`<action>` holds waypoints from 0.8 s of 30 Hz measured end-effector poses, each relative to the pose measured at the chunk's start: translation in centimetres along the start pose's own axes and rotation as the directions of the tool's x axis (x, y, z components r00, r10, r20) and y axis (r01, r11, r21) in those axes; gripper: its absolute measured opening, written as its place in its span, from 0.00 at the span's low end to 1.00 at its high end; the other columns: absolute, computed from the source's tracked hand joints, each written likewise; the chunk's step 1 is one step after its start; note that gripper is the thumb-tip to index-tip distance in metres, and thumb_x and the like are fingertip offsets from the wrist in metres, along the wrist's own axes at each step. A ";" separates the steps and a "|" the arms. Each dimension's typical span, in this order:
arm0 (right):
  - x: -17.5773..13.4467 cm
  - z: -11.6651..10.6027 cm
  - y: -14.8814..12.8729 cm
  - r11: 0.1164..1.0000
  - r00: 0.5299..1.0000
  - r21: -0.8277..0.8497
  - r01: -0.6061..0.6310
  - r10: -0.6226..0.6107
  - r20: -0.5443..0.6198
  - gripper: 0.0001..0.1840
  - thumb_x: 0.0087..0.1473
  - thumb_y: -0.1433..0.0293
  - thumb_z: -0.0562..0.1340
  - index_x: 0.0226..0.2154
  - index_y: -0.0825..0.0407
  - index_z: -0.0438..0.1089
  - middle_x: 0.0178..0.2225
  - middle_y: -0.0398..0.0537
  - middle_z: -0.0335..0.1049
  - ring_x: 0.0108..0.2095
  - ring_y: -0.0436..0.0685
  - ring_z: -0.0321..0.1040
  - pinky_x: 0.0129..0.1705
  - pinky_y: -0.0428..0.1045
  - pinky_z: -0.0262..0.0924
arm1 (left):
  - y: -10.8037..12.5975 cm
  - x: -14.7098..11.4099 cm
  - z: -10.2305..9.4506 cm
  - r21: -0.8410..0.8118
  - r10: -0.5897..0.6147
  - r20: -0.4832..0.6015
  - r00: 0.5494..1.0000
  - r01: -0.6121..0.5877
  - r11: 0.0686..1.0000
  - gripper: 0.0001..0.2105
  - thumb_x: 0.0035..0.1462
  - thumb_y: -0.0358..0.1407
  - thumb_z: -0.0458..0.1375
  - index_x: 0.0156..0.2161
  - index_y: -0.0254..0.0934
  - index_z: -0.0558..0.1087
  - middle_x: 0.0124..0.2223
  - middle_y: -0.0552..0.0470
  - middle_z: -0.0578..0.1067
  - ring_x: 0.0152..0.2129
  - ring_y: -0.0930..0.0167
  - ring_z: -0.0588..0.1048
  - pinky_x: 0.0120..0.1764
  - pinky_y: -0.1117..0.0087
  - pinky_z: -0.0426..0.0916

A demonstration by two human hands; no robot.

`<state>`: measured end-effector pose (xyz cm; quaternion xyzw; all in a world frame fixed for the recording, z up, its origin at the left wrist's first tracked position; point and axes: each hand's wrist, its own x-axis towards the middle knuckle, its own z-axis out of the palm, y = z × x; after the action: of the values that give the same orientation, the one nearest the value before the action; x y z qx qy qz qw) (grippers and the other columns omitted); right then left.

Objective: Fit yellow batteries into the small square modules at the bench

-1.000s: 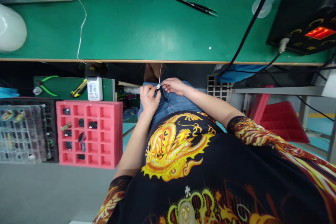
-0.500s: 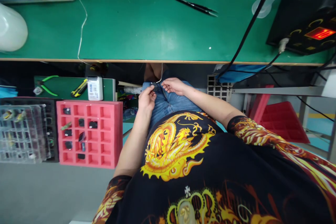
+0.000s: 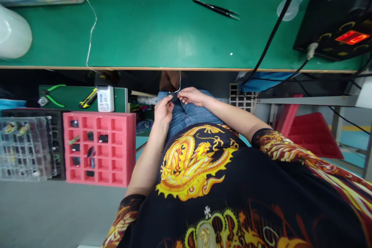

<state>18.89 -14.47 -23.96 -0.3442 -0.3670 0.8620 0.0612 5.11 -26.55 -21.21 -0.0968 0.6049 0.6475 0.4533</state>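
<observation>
Left fingers: thumb and fingertips of the left hand (image 3: 164, 109) are pinched together on a small dark piece (image 3: 173, 95).
Right fingers: bent, the tips of the right hand (image 3: 192, 96) drawn close together right beside the piece; whether they grip anything is too small to tell.
Dark piece: between the two hands, over the denim lap (image 3: 187, 115), on the near side of the table edge.
White strand: a thin white strand (image 3: 180, 79) comes down from the table edge and curves to the right fingertips and the piece; its end is unclear.
Left of the hands: a red foam tray (image 3: 131, 151) with dark parts in some compartments; just beyond it, a white box (image 3: 105, 99), a yellow-and-black knife (image 3: 88, 99) and green-handled pliers (image 3: 55, 100).
Far left of that tray: clear plastic trays (image 3: 24, 147).
Table: the green tabletop (image 3: 162, 38) lies beyond the hands, with black tweezers (image 3: 216, 8) toward its far side.
Far right: a black unit (image 3: 322, 11) with a lit red display (image 3: 353, 37).
</observation>
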 end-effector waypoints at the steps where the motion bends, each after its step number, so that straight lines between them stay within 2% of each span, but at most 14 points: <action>1: 0.0 0.0 0.0 1.000 1.000 -0.007 0.005 -0.005 0.010 0.09 0.64 0.68 0.72 0.35 0.57 0.79 0.28 0.44 0.76 0.24 0.45 0.70 0.23 0.39 0.64 | -0.1 0.0 0.0 0.001 0.000 0.000 1.000 0.000 1.000 0.14 0.40 0.29 0.79 0.32 0.34 0.80 0.31 0.53 0.79 0.24 0.77 0.71 0.29 0.75 0.64; 6: -0.2 0.3 0.1 0.998 0.998 -0.059 0.028 -0.024 0.053 0.14 0.60 0.64 0.76 0.34 0.58 0.78 0.27 0.44 0.76 0.25 0.47 0.72 0.22 0.39 0.64 | -0.6 0.1 0.0 0.010 -0.005 0.006 1.000 0.005 1.000 0.14 0.40 0.29 0.79 0.31 0.34 0.80 0.30 0.52 0.79 0.25 0.76 0.72 0.28 0.76 0.64; 15: -0.6 0.4 -0.1 0.991 0.997 -0.114 0.072 -0.067 0.044 0.18 0.54 0.62 0.80 0.30 0.58 0.77 0.23 0.42 0.73 0.24 0.46 0.69 0.22 0.38 0.63 | -1.3 -0.1 0.0 0.041 0.020 0.026 0.999 -0.021 0.999 0.15 0.38 0.32 0.80 0.32 0.33 0.82 0.32 0.51 0.80 0.26 0.76 0.72 0.29 0.76 0.65; 24: -0.3 0.4 0.5 0.964 0.987 -0.214 0.160 -0.154 0.047 0.16 0.56 0.64 0.75 0.26 0.58 0.75 0.22 0.42 0.71 0.23 0.46 0.65 0.23 0.40 0.60 | -1.7 -0.3 -0.1 0.074 0.027 0.040 0.999 -0.030 0.997 0.16 0.38 0.34 0.81 0.30 0.34 0.81 0.29 0.52 0.77 0.26 0.75 0.71 0.29 0.75 0.64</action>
<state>18.99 -15.20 -23.96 -0.3060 -0.4859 0.8142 0.0859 6.42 -27.00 -22.18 -0.0587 0.6210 0.6328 0.4588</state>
